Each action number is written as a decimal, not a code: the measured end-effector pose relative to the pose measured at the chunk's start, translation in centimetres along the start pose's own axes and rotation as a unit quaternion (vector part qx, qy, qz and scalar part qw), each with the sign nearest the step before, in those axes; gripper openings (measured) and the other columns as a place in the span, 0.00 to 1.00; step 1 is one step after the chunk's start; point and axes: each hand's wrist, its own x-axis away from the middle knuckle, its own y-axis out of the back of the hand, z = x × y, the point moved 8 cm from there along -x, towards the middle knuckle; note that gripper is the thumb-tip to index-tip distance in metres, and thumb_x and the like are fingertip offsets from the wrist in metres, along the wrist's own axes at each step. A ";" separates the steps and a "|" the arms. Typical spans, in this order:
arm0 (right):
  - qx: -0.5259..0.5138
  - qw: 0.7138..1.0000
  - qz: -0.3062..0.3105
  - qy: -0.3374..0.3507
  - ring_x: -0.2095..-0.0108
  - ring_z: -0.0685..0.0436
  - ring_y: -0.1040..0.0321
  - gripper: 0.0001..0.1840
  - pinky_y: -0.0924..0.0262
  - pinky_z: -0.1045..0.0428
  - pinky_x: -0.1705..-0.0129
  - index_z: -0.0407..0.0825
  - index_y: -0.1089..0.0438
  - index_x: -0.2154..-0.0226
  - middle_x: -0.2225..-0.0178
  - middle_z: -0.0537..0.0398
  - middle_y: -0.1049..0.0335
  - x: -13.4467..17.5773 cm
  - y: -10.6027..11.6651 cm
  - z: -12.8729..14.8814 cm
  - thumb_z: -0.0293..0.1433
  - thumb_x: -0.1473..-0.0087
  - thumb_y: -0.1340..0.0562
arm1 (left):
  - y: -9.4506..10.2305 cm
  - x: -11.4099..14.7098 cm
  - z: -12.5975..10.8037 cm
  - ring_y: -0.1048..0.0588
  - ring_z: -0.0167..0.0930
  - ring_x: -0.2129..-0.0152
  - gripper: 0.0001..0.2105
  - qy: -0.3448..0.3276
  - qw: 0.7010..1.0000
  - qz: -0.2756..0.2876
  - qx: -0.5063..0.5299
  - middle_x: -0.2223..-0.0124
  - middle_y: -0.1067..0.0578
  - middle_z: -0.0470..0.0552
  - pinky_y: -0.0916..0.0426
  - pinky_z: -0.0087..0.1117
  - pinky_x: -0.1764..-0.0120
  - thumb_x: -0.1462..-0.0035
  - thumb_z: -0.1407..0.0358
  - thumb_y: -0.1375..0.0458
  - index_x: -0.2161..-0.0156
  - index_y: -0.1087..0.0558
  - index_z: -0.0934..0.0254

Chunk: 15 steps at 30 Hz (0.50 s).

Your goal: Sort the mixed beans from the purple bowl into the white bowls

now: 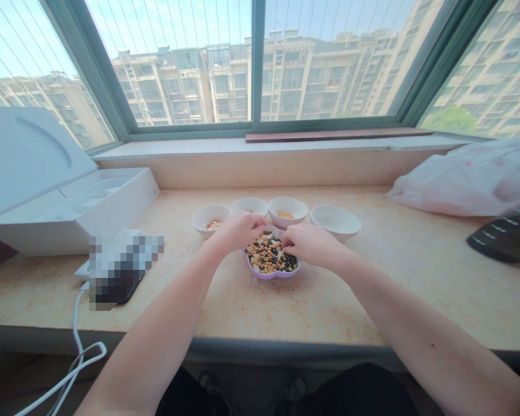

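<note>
Working at a marbled counter (416,271), purple dish (271,275) in front of four white bowls (335,220), left hand (244,229) and right hand (309,244) curled over my mixed beans (266,254) in it, can't tell if either's pinching any.

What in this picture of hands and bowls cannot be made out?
In the head view:
Whether the left hand pinches anything at the purple flower-shaped tray: the hand hides it.
Whether the right hand grips anything: too small.
Full contents of the second round white bowl from left: left hand covers part.
Rest of the translucent white plastic bag: right edge cuts it.
</note>
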 end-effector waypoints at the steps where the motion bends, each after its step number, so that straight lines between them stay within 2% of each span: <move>1: 0.001 1.000 0.000 -0.001 0.60 0.40 0.25 0.08 0.41 0.51 0.65 0.51 0.21 0.67 0.63 0.50 0.21 0.0 0.0 0.0 0.32 0.43 0.37 | 0.0 0.0 0.0 0.25 0.29 0.73 0.10 0.002 1.000 0.001 0.003 0.67 0.20 0.49 0.35 0.27 0.69 0.36 0.63 0.45 0.60 0.21 0.61; 5: -0.004 1.000 -0.005 -0.016 0.62 0.40 0.26 0.08 0.44 0.51 0.69 0.51 0.22 0.69 0.65 0.51 0.21 0.1 0.4 -0.2 0.35 0.43 0.36 | 0.2 0.2 0.0 0.25 0.29 0.74 0.11 0.009 1.000 -0.001 0.004 0.67 0.20 0.49 0.35 0.27 0.70 0.36 0.62 0.46 0.60 0.21 0.61; 9: -0.089 0.994 -0.064 -0.010 0.63 0.43 0.26 0.09 0.42 0.51 0.66 0.51 0.21 0.69 0.66 0.53 0.20 0.1 1.7 -0.4 0.34 0.41 0.38 | 0.3 0.2 0.0 0.25 0.29 0.75 0.12 0.010 1.000 0.003 0.001 0.69 0.21 0.48 0.35 0.28 0.70 0.37 0.61 0.46 0.60 0.21 0.61; 15: -0.284 0.946 -0.152 0.022 0.67 0.45 0.27 0.11 0.39 0.51 0.64 0.49 0.20 0.68 0.68 0.53 0.20 -0.1 3.0 -0.9 0.34 0.42 0.38 | 0.6 0.3 0.1 0.24 0.29 0.75 0.12 0.016 1.000 0.002 -0.006 0.68 0.20 0.48 0.35 0.28 0.70 0.37 0.62 0.47 0.59 0.20 0.60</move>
